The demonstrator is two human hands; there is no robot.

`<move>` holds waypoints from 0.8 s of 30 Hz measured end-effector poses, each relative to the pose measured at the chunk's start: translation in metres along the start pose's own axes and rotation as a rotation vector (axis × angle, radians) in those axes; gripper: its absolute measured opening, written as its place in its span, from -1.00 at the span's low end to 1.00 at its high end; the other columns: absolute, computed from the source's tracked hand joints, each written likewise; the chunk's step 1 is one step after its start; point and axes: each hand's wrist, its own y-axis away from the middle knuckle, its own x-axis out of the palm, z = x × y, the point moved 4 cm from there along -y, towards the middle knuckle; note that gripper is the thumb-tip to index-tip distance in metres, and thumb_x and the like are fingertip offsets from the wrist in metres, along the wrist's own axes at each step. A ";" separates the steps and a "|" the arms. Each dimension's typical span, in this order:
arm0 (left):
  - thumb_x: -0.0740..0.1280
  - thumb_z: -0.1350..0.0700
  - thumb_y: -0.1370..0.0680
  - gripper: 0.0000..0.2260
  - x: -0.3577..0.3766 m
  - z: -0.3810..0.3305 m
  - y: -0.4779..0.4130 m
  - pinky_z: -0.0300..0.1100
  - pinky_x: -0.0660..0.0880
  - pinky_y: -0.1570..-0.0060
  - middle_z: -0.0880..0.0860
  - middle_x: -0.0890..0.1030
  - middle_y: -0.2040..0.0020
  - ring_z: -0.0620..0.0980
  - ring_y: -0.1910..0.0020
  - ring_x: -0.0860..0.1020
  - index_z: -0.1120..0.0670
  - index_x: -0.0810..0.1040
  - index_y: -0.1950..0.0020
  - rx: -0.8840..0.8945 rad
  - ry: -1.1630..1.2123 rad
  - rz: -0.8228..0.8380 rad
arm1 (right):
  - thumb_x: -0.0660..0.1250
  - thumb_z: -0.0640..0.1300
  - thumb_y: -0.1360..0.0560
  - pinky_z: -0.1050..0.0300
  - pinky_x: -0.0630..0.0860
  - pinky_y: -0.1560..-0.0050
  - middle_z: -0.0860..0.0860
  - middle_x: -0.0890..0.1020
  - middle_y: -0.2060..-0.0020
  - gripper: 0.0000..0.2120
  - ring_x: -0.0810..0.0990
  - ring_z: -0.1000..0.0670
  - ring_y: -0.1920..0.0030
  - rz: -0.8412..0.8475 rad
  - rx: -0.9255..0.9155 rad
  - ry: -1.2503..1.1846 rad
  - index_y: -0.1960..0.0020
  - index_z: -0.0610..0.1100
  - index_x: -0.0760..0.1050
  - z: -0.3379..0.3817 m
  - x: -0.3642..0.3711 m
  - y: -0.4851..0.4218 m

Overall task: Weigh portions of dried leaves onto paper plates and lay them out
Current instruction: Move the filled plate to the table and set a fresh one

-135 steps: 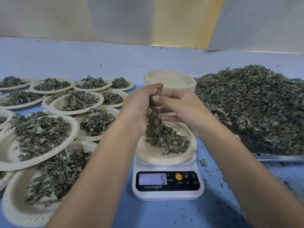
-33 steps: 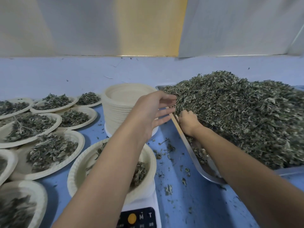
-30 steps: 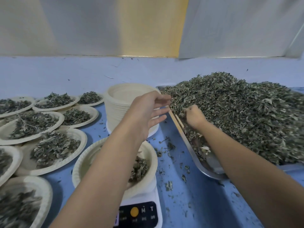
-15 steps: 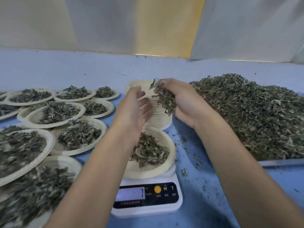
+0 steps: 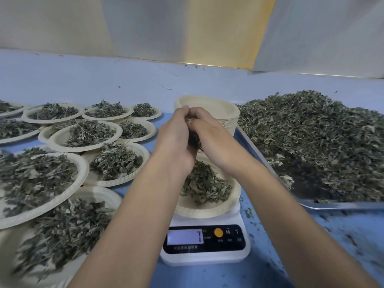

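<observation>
Blue tabletop [image 5: 104, 80], crowded with work: at our right a metal tray [image 5: 332, 205] carries the big heap of dried leaves [image 5: 311, 142], within easy reach for scooping. At our left the filled plates [image 5: 116, 129] lie overlapping, set out as finished portions. A stack of empty plates [image 5: 226, 115] stands behind the scale [image 5: 204, 256], where one plate [image 5: 207, 213] sits with a partial mound. Directly above it we cup our left hand [image 5: 176, 140] and right hand [image 5: 214, 138] together, fingers curled round a small clump of leaves [image 5: 195, 139], likely so bits drop onto the plate while we watch the display [image 5: 185, 236], which shows a single digit.
</observation>
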 end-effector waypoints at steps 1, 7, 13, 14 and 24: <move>0.19 0.10 -0.62 -0.77 0.000 0.001 -0.001 -0.18 0.54 0.11 0.08 0.59 0.24 -0.03 0.19 0.59 0.13 0.50 0.19 -0.016 0.009 -0.006 | 0.13 -0.18 -0.56 0.36 0.37 0.24 -0.04 0.54 0.08 -0.81 0.47 0.12 0.12 -0.016 -0.006 0.002 -0.03 -0.02 0.50 0.000 -0.001 0.000; 0.17 0.10 -0.63 -0.81 -0.005 0.010 -0.005 -0.20 0.53 0.09 0.09 0.58 0.08 -0.03 0.10 0.56 0.12 0.50 0.10 -0.096 0.144 -0.047 | 0.15 -0.19 -0.59 0.19 0.40 -0.13 -0.05 0.54 -0.14 -0.78 0.48 0.04 -0.17 -0.133 0.002 0.010 -0.15 -0.10 0.52 -0.004 -0.004 -0.001; 0.20 0.14 -0.62 -0.79 -0.007 0.006 -0.003 -0.18 0.55 0.15 0.08 0.57 0.22 -0.03 0.26 0.56 0.14 0.47 0.19 -0.123 0.172 -0.062 | 0.17 -0.25 -0.58 0.28 0.47 -0.07 -0.04 0.62 -0.02 -0.79 0.56 0.08 -0.06 -0.140 0.050 -0.258 -0.11 -0.17 0.54 -0.003 -0.007 0.002; 0.20 0.14 -0.62 -0.78 -0.007 0.007 -0.002 -0.20 0.55 0.17 0.06 0.57 0.27 -0.05 0.28 0.56 0.13 0.47 0.22 -0.122 0.168 -0.066 | 0.16 -0.28 -0.57 0.35 0.47 0.00 -0.04 0.62 0.00 -0.78 0.56 0.10 -0.02 -0.141 0.048 -0.280 -0.11 -0.19 0.55 -0.004 -0.007 0.001; 0.13 0.06 -0.64 -0.65 0.020 0.025 0.007 -0.28 0.50 0.40 -0.01 0.57 0.43 -0.08 0.41 0.58 0.11 0.49 0.30 -0.120 0.276 -0.048 | 0.09 -0.35 -0.56 -0.04 0.50 -0.16 -0.06 0.56 0.27 -0.71 0.55 -0.07 0.05 -0.400 0.087 -0.746 0.15 -0.15 0.56 -0.011 -0.013 0.001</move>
